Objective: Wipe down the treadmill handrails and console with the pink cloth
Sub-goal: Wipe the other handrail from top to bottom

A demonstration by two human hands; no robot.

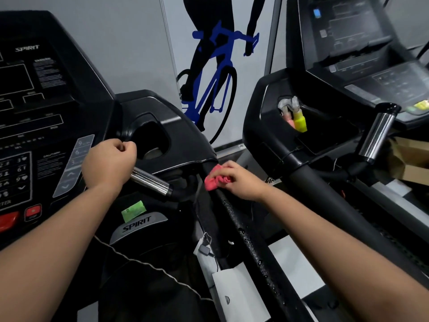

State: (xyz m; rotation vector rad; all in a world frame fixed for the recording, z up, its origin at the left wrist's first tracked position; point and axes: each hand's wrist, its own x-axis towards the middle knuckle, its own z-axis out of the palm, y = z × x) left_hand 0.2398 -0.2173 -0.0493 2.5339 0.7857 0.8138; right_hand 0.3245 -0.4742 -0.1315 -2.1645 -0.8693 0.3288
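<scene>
The pink cloth (214, 180) is bunched in my right hand (241, 181), which grips it and presses it on the upper end of the black right handrail (246, 233), just below the console's corner. Water drops bead along that rail. My left hand (108, 162) is curled in a fist over the chrome pulse grip (152, 182) beside the console (34, 108); whether it holds anything I cannot tell. The console's cup holder (151, 141) lies just beyond the left hand.
A second treadmill (348, 66) stands close on the right, with spray bottles (294, 117) in its tray and its own chrome grip (377, 135). A cardboard box (408, 159) sits at the far right. A wall with a cyclist graphic (213, 66) is behind.
</scene>
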